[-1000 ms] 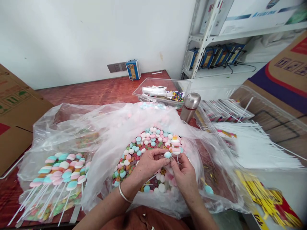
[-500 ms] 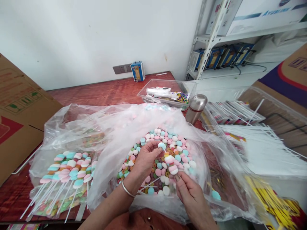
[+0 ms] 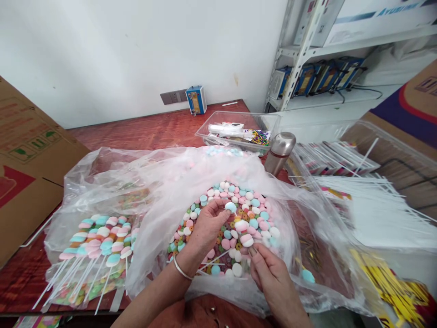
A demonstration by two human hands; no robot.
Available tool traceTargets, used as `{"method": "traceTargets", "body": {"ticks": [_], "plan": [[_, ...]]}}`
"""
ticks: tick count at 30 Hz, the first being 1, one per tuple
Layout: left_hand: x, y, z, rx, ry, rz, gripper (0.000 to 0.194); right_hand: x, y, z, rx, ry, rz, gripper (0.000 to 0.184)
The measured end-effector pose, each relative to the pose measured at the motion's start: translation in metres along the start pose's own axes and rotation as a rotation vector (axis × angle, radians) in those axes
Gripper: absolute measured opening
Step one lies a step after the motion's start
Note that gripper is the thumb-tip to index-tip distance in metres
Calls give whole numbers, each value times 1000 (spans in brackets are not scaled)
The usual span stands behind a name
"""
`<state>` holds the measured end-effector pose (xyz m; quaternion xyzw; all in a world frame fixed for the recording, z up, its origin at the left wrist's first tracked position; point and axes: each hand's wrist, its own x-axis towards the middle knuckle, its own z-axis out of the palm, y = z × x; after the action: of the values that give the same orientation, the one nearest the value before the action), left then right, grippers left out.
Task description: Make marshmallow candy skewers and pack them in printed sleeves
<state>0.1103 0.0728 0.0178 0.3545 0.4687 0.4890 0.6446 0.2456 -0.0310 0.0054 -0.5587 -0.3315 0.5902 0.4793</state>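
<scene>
My left hand (image 3: pixel 213 223) pinches a pale blue and white marshmallow (image 3: pixel 231 207) at the upper tip of a stick. Lower on that stick sit a yellow ring candy and pink-and-white marshmallows, making a candy skewer (image 3: pixel 241 226). The fingers of my right hand (image 3: pixel 268 269) are closed at the skewer's lower end, just under the lowest marshmallow; the stick itself is hidden there. Beneath both hands lies an opened clear plastic bag (image 3: pixel 225 171) with many loose pink, white and blue marshmallows (image 3: pixel 236 269), ring candies and a few white sticks (image 3: pixel 211 263).
Finished-looking candy skewers (image 3: pixel 97 241) lie on plastic at left, beside a cardboard box (image 3: pixel 30 155). Behind the bag stand a clear bin (image 3: pixel 239 118) and a steel flask (image 3: pixel 280 152). At right, a large clear bin holds white sticks (image 3: pixel 368 214); yellow packaging (image 3: pixel 392 282) lies in front.
Both hands keep their hold on the skewer with almost no movement. The view has shifted very slightly.
</scene>
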Motion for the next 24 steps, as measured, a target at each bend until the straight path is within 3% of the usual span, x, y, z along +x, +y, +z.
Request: {"method": "traceTargets", "body": {"ticks": [9, 18, 24], "plan": [[-1, -1, -1, 93, -17, 11, 31, 1, -1, -1, 2, -26, 19, 38], [-6, 2, 3, 182, -72, 101, 25, 4, 2, 0, 130, -129, 143, 41], [-7, -2, 3, 224, -89, 166, 20, 4, 3, 10, 160, -99, 118, 35]]}}
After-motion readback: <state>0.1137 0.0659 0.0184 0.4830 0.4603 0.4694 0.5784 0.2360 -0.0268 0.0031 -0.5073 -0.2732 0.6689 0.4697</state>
